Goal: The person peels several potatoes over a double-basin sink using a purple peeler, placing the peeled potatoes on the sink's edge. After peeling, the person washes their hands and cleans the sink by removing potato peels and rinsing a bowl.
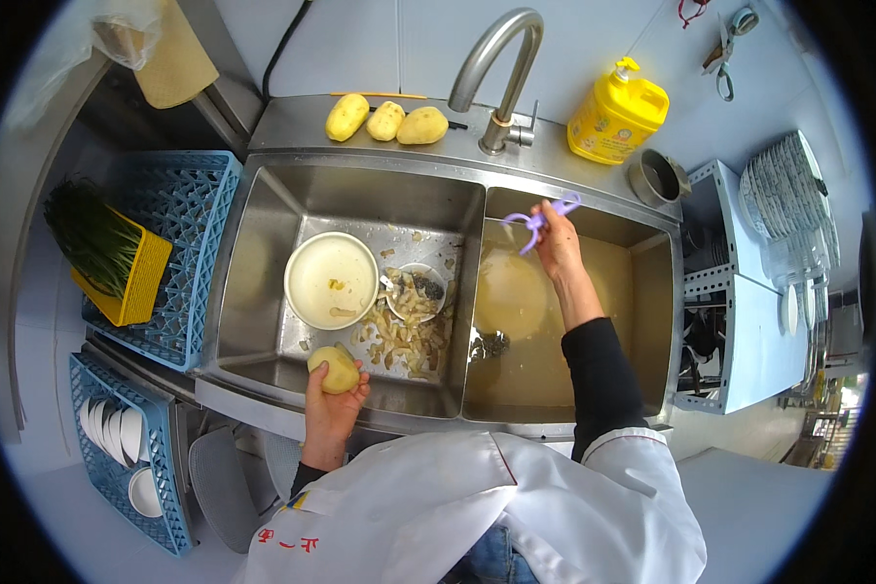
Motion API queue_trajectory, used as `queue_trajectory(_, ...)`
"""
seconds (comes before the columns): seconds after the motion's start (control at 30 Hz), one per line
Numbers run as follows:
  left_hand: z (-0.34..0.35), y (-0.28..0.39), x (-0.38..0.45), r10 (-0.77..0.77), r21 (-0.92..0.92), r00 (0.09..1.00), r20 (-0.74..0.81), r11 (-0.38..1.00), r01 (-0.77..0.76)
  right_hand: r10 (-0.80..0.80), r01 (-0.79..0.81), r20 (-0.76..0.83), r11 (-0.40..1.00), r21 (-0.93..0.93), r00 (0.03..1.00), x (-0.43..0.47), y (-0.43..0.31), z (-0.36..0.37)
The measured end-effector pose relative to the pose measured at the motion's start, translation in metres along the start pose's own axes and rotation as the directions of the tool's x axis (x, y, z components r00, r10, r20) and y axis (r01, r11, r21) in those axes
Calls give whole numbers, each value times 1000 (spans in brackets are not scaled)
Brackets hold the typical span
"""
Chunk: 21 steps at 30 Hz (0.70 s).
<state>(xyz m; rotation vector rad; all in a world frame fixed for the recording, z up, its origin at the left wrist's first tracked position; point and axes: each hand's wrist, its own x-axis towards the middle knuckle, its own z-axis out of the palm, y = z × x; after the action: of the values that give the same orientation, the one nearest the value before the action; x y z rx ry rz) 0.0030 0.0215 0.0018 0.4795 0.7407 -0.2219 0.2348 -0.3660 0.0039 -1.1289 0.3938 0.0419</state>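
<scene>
My left hand [338, 409] grips a potato [334, 370] above the front of the left sink basin [263, 365]. Over the right basin, full of cloudy brown water [598, 292], my right hand [557, 244] holds a purple peeler [534, 225]. A scrap of something pale hangs near the peeler's head. Beyond the potato stands a cream round bowl [321, 266] with a few scraps in it. To its right, potato peelings [398, 339] lie on the basin floor and partly cover a small white strainer or dish [438, 306]. Three peeled-looking potatoes [387, 120] rest on the back ledge.
A steel faucet [504, 80] arches over the basin divider. On the back ledge stand a yellow pump jug [617, 113] and a metal pot [657, 177]. Blue racks [215, 241] sit at left, with a yellow basket [142, 274] of greens. Stacked plates [785, 186] stand at right.
</scene>
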Motion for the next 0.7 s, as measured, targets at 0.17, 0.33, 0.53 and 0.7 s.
queue_trajectory(0.17, 3, -5, 11, -78, -65, 997, -23, 995, 76, 142, -232, -215, 842, -487, 966, 28, 102, -111)
queue_trajectory(0.33, 19, -13, 19, -127, 11, 992, -25, 992, 127, -29, -317, -381, 499, -807, 924, 35, 208, -179)
queue_trajectory(0.53, 22, -15, 21, -93, 48, 994, -54, 994, 96, 34, -78, -79, -34, -996, 996, 10, 236, -123)
queue_trajectory(0.7, 21, -15, 22, -115, 55, 993, -23, 992, 116, 159, -181, -109, 561, -808, 981, 33, 198, -164)
